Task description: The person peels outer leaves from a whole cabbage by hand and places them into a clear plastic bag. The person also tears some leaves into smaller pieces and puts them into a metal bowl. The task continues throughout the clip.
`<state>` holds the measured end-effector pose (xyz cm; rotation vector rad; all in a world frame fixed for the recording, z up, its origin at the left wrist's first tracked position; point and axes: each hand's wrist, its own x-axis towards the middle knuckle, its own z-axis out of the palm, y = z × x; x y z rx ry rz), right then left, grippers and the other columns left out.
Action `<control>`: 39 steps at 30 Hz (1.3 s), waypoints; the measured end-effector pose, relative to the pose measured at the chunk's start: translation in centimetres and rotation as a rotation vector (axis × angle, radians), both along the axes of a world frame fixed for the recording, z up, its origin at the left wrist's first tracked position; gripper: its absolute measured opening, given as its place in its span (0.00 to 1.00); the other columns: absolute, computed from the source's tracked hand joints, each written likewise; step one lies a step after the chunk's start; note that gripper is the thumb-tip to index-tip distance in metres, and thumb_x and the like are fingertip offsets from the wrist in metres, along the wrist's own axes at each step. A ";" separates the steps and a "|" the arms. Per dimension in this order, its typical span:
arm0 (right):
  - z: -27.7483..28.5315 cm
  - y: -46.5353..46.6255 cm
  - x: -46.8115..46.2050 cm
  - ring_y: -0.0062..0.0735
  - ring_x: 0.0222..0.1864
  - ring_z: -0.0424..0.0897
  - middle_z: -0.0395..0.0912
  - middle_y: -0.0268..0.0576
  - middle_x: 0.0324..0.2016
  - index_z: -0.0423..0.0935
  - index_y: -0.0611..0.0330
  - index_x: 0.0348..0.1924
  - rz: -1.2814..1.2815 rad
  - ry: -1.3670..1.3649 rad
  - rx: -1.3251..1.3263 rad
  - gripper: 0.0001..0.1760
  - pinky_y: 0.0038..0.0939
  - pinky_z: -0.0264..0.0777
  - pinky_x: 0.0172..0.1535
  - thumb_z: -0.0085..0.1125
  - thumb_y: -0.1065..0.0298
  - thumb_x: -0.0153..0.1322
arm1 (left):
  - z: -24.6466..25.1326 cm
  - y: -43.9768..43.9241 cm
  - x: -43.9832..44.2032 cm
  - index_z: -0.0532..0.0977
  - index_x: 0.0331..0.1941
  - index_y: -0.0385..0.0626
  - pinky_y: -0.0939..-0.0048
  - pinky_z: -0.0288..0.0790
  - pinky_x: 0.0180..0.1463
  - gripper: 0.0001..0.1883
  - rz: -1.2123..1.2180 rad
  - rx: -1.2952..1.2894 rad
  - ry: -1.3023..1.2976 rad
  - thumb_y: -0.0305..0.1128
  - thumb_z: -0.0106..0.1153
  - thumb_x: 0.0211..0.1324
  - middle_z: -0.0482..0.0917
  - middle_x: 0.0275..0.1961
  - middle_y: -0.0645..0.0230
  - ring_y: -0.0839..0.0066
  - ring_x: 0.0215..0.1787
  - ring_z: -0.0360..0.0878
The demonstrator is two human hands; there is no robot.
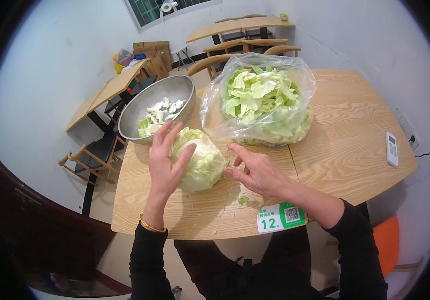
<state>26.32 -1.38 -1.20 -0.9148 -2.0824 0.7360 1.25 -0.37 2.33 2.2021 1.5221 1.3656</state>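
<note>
A pale green head of cabbage rests on the wooden table in front of me. At its left side is my left hand, fingers spread and thumb over the near face; whether it touches the cabbage is hard to tell. My right hand hovers just right of the cabbage, fingers bent and apart, with nothing in it. Behind the cabbage, a metal colander holds several white core pieces. A clear plastic bag beside it is full of torn cabbage leaves.
Leaf scraps lie near a green and white sign with a printed code at the table's front edge. A white remote control lies at the right. Wooden chairs and more tables stand beyond, with cardboard boxes by the wall.
</note>
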 end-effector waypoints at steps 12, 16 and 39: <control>0.3 0.4 -3.0 0.49 0.46 0.83 0.78 0.61 0.54 0.56 0.69 0.72 -0.045 0.065 -0.262 0.48 0.42 0.75 0.50 0.51 0.34 0.75 | 0.4 1.3 -1.0 0.63 0.71 0.38 0.59 0.54 0.77 0.45 -0.169 -0.265 -0.133 0.48 0.69 0.53 0.64 0.73 0.49 0.56 0.75 0.62; -0.4 0.4 -4.2 0.62 0.61 0.74 0.73 0.68 0.58 0.62 0.68 0.68 -0.117 0.065 -0.211 0.49 0.46 0.67 0.63 0.48 0.29 0.74 | 0.7 0.7 -0.3 0.68 0.67 0.36 0.58 0.61 0.72 0.41 -0.095 -0.227 0.038 0.47 0.69 0.53 0.73 0.65 0.49 0.56 0.70 0.69; 0.8 0.9 -2.3 0.32 0.54 0.78 0.74 0.49 0.59 0.54 0.66 0.75 0.232 0.361 -0.625 0.30 0.33 0.81 0.52 0.40 0.64 0.81 | 0.1 0.5 -0.6 0.71 0.63 0.36 0.61 0.68 0.65 0.33 -0.182 -0.153 -0.070 0.43 0.64 0.58 0.75 0.61 0.48 0.55 0.62 0.76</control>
